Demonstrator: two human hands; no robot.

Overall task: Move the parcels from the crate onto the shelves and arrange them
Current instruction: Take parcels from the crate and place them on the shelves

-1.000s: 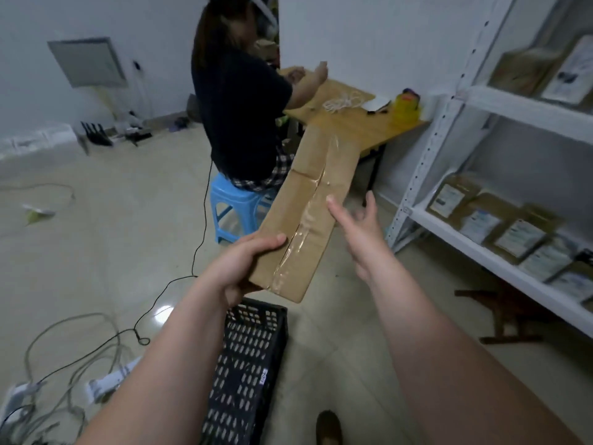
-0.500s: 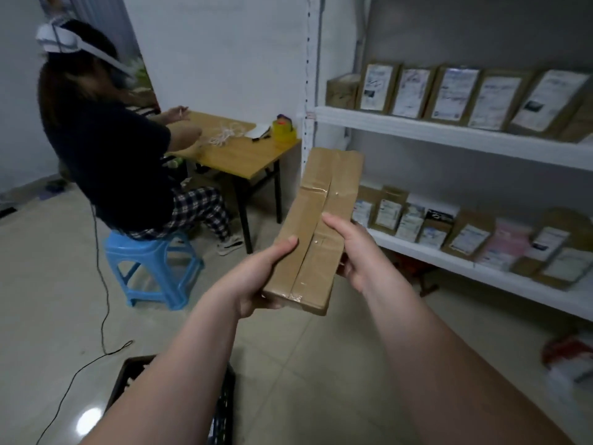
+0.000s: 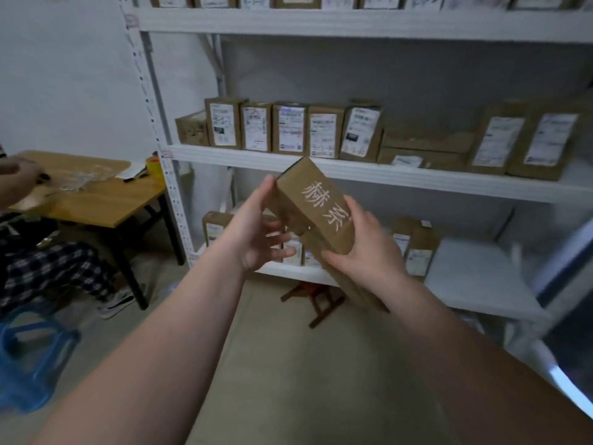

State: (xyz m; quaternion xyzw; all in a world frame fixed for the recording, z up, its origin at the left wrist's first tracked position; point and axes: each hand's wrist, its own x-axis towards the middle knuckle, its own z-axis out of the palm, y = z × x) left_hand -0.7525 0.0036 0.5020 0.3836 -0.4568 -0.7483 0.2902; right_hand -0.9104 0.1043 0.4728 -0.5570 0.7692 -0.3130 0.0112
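2 hands carry 1 long brown parcel (image 3: pixel 317 203) with white characters on its face. It is held tilted in the air in front of the shelves, its far end pointing at the front edge of the middle shelf (image 3: pixel 417 179). The right hand (image 3: pixel 362 252) grips the near half, fingers over the top and thumb across the lower edge. The left hand (image 3: pixel 253 236) is open, thumb up along the parcel's left side and fingers splayed loosely beneath, steadying more than holding.

As I judge it, the real hold comes from 1 hand on a long box, so the far end could dip or twist free. Swung in carelessly, it could topple the upright parcels (image 3: pixel 288 130) at the left end of the middle shelf. A low wooden stool (image 3: pixel 314 300) on the floor under the lower shelf (image 3: pixel 475 277) could catch a foot.

The middle shelf holds 5 upright parcels with 1 lower box at the left corner, flat boxes (image 3: pixel 426 146) stacked mid-shelf, and 2 big boxes (image 3: pixel 529 139) toward the right end. On the lower shelf, small parcels crowd the left end and the right part shows bare white board. The top shelf (image 3: pixel 353 24) carries a row cut off by the frame. The crate is not in view.
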